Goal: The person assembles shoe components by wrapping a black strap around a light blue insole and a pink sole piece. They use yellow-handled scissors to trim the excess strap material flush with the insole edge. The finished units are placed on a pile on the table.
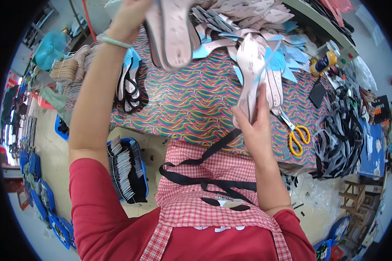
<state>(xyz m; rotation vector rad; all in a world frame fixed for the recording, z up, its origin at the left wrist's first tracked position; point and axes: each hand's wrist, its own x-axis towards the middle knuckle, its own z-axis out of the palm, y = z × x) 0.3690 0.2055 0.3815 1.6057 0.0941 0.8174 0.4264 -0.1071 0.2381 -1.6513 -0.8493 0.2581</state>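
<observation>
Landmark: the table [191, 104], covered in a wavy many-coloured cloth; every place below is given against it.

Blue basket [127, 167]: on the floor off the table's near left edge, packed with thin grey-white pieces standing on edge.

Black-edged soles [130, 87]: a small pile at the table's left edge, just under the raised left forearm.

Left hand [133, 17]: lifted high over the table's far left part, a pale green bangle on the wrist. It is closed on a stack of pink insoles [172, 35]; the fingers are partly cut off by the top of the picture, so the hold can be read only from the stack hanging from the hand. The stack hangs down and to the right of the hand, heel ends lowest, clear of the cloth.

Heap of insoles and blue pieces [257, 21]: spread over the table's far right part.

Right hand [255, 126]: over the table's near edge, right of centre, fingers pinched tight on a single pale insole [250, 74]. The insole stands nearly upright, rising from the grip; the hand clasps its lower end.

Scissors [297, 132]: yellow-handled, lying flat on the table just right of the right hand.

Dark straps [344, 130]: piled at the table's right end.
</observation>
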